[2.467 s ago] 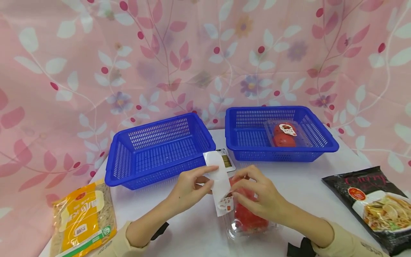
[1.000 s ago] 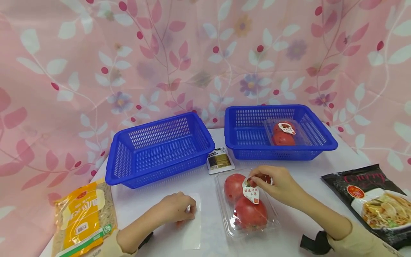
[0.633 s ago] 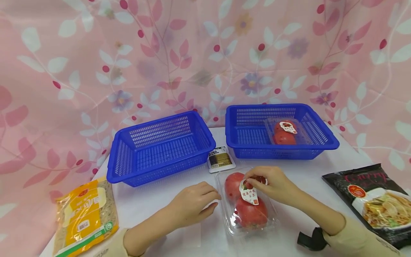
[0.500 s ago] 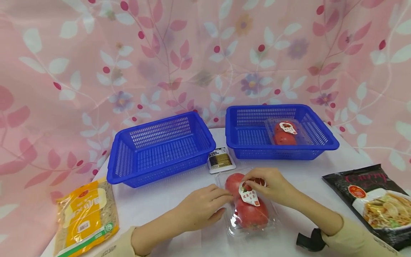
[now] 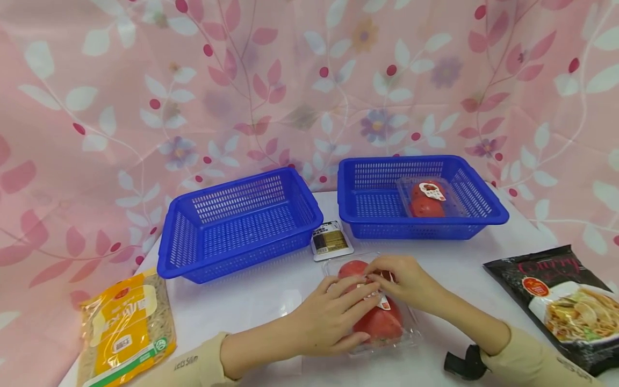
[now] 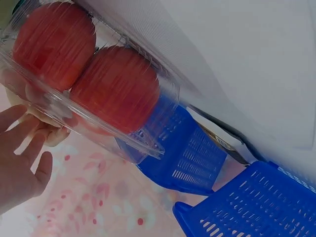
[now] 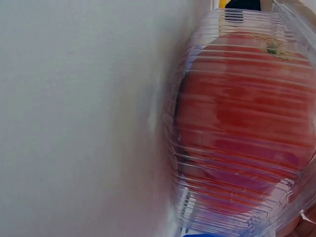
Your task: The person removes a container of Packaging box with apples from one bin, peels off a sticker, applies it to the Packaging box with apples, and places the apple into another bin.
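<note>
A clear plastic box [image 5: 412, 337] holding two round red fruits [image 5: 379, 325] sits on the white table. A white printed sticker [image 5: 383, 302] lies over its lid, partly covered by fingers. My left hand [image 5: 324, 317] rests across the lid and sticker with its fingers extended. The thumb and fingers of my right hand [image 5: 408, 282] pinch the sticker's upper edge. The left wrist view shows the left hand [image 6: 22, 165] beside the lid, with both fruits [image 6: 116, 89] inside the ribbed box. One fruit [image 7: 247, 108] fills much of the right wrist view.
Two blue baskets stand behind: the left basket [image 5: 242, 260], and the right basket [image 5: 416, 230] with another box of red fruits [image 5: 427, 207]. A small flat packet [image 5: 331, 242] lies between them. A yellow bag [image 5: 128, 328] is at left, a black noodle bag [image 5: 556, 301] at right.
The left hand first held a white backing strip, put it on the table, then moved right onto the lid. The right hand brought the sticker from the strip to the lid.
</note>
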### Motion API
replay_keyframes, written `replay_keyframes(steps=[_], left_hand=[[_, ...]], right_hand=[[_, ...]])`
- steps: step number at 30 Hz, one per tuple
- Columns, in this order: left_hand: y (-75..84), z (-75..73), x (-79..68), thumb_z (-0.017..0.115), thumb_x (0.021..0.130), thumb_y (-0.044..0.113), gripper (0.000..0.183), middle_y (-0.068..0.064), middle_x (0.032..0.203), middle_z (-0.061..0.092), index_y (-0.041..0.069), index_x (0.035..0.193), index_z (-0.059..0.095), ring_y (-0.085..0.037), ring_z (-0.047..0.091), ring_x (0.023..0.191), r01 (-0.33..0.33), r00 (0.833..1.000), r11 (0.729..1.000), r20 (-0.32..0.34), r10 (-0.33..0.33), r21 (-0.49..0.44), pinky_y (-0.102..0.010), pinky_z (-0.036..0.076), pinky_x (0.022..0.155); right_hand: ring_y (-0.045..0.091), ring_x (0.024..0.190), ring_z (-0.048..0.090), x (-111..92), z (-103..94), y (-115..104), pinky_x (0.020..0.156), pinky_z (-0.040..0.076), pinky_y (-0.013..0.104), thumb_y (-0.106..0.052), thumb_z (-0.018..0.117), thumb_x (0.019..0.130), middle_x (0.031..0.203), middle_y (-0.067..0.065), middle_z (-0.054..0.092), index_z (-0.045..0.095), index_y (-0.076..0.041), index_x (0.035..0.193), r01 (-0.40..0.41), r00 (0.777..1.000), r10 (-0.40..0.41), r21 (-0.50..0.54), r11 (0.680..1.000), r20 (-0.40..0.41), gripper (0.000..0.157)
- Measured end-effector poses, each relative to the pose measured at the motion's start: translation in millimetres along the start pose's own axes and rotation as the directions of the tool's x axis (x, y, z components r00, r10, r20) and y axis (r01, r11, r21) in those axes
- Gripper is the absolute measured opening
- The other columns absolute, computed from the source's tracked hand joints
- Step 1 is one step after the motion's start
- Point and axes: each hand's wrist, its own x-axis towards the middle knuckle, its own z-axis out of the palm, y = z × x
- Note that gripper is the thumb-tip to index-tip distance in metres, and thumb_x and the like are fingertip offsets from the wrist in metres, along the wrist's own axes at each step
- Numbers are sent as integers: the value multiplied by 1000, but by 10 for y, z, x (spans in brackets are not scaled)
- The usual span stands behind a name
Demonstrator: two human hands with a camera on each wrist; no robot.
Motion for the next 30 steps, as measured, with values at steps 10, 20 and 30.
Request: replay_keyframes(steps=[10,20,30], left_hand=[[8,22,-9,48,87,35,31,-4,140,41,17,113,55,-16,30,132,-2,999,1000,32,3,-23,-33,34,94],[3,21,21,48,91,37,25,-7,130,51,17,103,54,-30,38,126,12,998,998,65,-8,-69,-38,39,93],[36,20,-9,42,93,47,50,-12,141,38,21,136,45,-31,37,127,42,987,998,155,-35,-42,-42,38,97]], right_hand=[[5,64,50,-11,25,-35,57,47,22,-3,71,74,75,-13,56,69,-13,88,-86,995,91,-126,988,31,17],[9,77,53,-15,19,-29,68,50,29,-3,72,74,90,-8,52,71,-19,87,-52,998,60,-227,973,30,20],[22,101,50,-151,-1,-42,82,48,43,-18,72,78,108,4,57,71,-21,103,-36,997,54,-327,944,47,26]])
